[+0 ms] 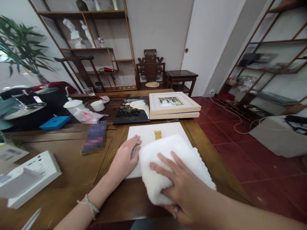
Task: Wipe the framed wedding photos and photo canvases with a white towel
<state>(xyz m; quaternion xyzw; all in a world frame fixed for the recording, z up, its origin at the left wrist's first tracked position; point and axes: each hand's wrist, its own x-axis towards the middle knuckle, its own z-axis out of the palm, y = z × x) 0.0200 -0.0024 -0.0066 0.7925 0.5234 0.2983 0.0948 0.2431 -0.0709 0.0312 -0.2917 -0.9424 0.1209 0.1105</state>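
A white fluffy cloth (pixel 172 150), folded thick, covers the right and near part of a flat white board (pixel 140 132) on the table. My right hand (pixel 175 185) grips the cloth from above, fingers spread over it and the thumb tucked by its near edge. At the board's left edge rests my left hand (pixel 128 153), its fingers stretched forward and holding nothing. A small gold-coloured plate (pixel 157 134) shows on the board just beyond the cloth. The cloth hides the board's near right area.
Behind the board lie a dark photo panel (pixel 131 110) and stacked light wooden picture frames (pixel 175 103). To the left are a blurred purple item (pixel 94 137), a blue box (pixel 54 122), a white teapot (pixel 74 105) and a white power strip (pixel 35 175). The wooden table's edge runs along the right.
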